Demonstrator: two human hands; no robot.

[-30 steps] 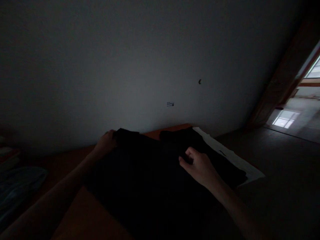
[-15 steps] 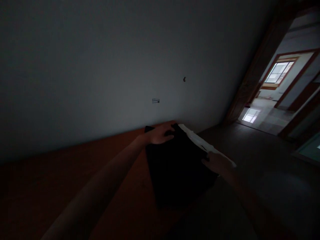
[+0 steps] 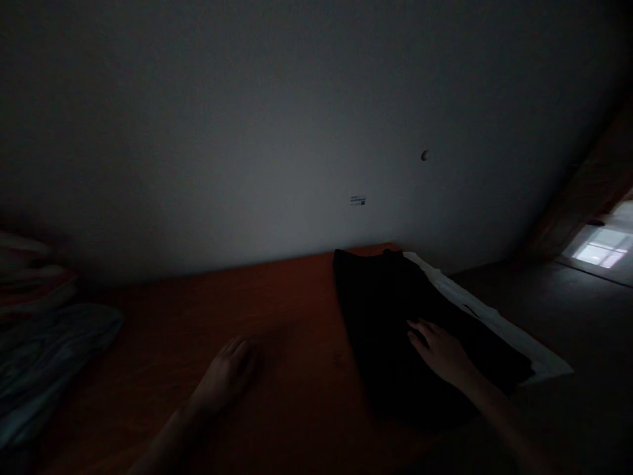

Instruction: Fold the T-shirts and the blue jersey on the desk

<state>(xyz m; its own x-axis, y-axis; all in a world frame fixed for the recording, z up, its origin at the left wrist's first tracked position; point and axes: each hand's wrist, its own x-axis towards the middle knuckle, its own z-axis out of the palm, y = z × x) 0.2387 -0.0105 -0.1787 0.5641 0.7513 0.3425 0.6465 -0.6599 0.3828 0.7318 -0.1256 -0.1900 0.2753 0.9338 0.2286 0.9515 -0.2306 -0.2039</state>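
Head view: a folded black garment is being pressed flat on the orange bed.
Right hand rests on it, fingers spread; left hand lies flat beside the garment, fingers together. Smoothing seems underway; a firm, even stroke is judged next.

Folded garment on bed, right end.

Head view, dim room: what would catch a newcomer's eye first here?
The folded black garment stands out, lying at the right end of the orange surface on top of a white cloth whose edge shows beyond it. The right hand rests flat on the garment, while the left hand lies flat on the bare orange surface, apart from it. Far right, a bright patch of window light falls on the floor.
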